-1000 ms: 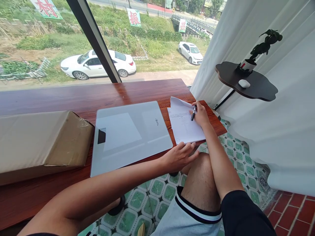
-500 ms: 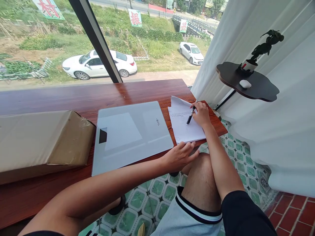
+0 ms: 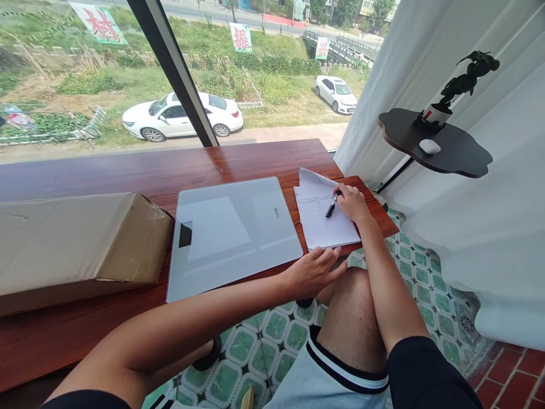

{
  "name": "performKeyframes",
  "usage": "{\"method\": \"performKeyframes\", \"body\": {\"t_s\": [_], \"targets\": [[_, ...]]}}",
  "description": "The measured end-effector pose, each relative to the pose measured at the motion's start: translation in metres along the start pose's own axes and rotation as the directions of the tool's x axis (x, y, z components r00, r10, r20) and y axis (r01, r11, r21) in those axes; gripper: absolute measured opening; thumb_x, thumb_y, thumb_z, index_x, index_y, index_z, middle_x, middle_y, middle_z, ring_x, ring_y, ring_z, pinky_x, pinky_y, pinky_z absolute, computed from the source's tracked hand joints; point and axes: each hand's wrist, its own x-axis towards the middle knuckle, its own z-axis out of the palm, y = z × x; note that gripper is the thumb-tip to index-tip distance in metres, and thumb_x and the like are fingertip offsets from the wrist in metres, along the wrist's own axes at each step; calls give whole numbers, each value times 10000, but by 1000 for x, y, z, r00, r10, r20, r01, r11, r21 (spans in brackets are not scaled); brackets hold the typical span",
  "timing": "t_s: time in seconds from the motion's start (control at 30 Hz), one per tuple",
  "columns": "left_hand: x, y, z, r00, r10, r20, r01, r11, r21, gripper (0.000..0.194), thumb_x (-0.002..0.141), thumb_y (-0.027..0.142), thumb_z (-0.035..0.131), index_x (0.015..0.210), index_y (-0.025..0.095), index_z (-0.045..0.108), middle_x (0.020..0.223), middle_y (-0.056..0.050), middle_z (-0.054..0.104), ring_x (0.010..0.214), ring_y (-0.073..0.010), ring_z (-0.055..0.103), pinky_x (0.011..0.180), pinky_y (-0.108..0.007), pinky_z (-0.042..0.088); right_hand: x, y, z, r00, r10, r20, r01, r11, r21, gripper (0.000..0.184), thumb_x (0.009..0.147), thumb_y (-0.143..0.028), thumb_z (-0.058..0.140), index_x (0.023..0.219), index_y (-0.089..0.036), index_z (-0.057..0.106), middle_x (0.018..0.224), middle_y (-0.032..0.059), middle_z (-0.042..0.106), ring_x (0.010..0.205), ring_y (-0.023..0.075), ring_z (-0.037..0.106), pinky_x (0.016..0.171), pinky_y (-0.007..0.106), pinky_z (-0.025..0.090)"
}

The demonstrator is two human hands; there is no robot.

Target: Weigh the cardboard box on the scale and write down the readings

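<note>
My right hand (image 3: pixel 352 202) rests at the right side of the written-on white paper (image 3: pixel 320 224), fingers curled over the upper end of a black pen (image 3: pixel 331 208). The pen slants down and left, its dark end at the sheet; its other end is hidden under my fingers. Handwritten lines run across the upper part of the paper, whose far edge lifts a little. My left hand (image 3: pixel 315 271) lies at the paper's near edge by the table's rim, with fingers stretched out and nothing held.
Left of the paper lies a flat, pale grey glossy board (image 3: pixel 234 238). A cardboard box (image 3: pixel 76 238) stands farther left on the wooden table (image 3: pixel 264 156). To the right, a small dark side table (image 3: pixel 462 150) carries a potted plant (image 3: pixel 438 112) and a white object (image 3: pixel 430 146).
My right hand has lowered over the pen, and the pen's upper end no longer sticks out above my fingers. My left hand stays in place. The view has shifted slightly.
</note>
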Motion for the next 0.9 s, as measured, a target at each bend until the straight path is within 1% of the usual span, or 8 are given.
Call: {"method": "performKeyframes", "body": {"t_s": [0.1, 0.3, 0.47, 0.6, 0.67, 0.77, 0.83, 0.9], "targets": [[0, 0, 0, 1000, 2, 15, -2, 1000, -2, 507, 945, 189, 460, 1450, 138, 453, 1454, -229, 519, 1195, -274, 521, 872, -369, 388, 0, -2, 0, 1000, 9, 6, -9, 1000, -1, 260, 873, -207, 385, 997, -256, 608, 1063, 127, 670, 1034, 344, 539, 879, 503, 409], [2, 1, -4, 998, -5, 59, 5, 1000, 7, 502, 959, 179, 443, 1459, 148, 455, 1467, -226, 507, 1141, -269, 537, 859, -373, 401, 0, -2, 3, 1000, 20, 10, -20, 1000, 4, 245, 885, -253, 402, 1035, -252, 595, 1071, 132, 662, 1058, 352, 542, 892, 507, 414], [0, 1, -1, 999, -11, 40, 10, 1000, 21, 482, 962, 180, 419, 1442, 158, 463, 1473, -223, 510, 1112, -256, 554, 845, -372, 394, 0, 0, 5, 999, 29, 14, -29, 999, 16, 240, 872, -258, 429, 1044, -256, 596, 1087, 127, 660, 1068, 350, 547, 906, 509, 423], [-3, 0, 1, 1000, 18, 1, -18, 999, 29, 463, 962, 181, 422, 1422, 158, 477, 1458, -235, 525, 1098, -251, 571, 830, -364, 393, 0, 2, 7, 1000, 26, 6, -26, 999, 32, 236, 856, -272, 469, 1051, -251, 601, 1048, 128, 658, 1033, 350, 551, 894, 508, 429], [-3, 0, 2, 1000, 24, -1, -24, 999, 29, 464, 961, 189, 433, 1422, 161, 479, 1455, -235, 530, 1110, -253, 572, 838, -363, 401, 0, 3, 8, 1000, 22, -5, -22, 999, 38, 236, 847, -276, 487, 1050, -250, 605, 1034, 124, 657, 1028, 348, 552, 892, 504, 430], [-4, -1, 0, 999, 35, -5, -34, 997, 65, 468, 959, 189, 457, 1425, 154, 482, 1457, -245, 531, 1119, -250, 577, 850, -362, 419, -1, 0, 7, 997, 49, -60, -47, 998, 35, 245, 847, -252, 474, 1045, -235, 616, 1041, 134, 653, 1034, 355, 551, 886, 500, 424], [-5, -2, -2, 994, 99, -46, -92, 988, 125, 454, 964, 186, 472, 1415, 145, 498, 1471, -247, 523, 1130, -247, 575, 854, -361, 432, 0, -5, 6, 987, 94, -127, -91, 995, 30, 274, 862, -236, 444, 1068, -205, 622, 1070, 163, 640, 1047, 363, 544, 873, 489, 416], [-6, -2, -5, 975, 198, -101, -177, 967, 185, 420, 976, 187, 476, 1390, 153, 532, 1480, -224, 530, 1152, -241, 568, 881, -365, 444, 0, -13, 4, 972, 130, -197, -126, 991, 34, 308, 883, -228, 412, 1105, -180, 620, 1096, 180, 628, 1059, 357, 537, 855, 463, 405]]}}
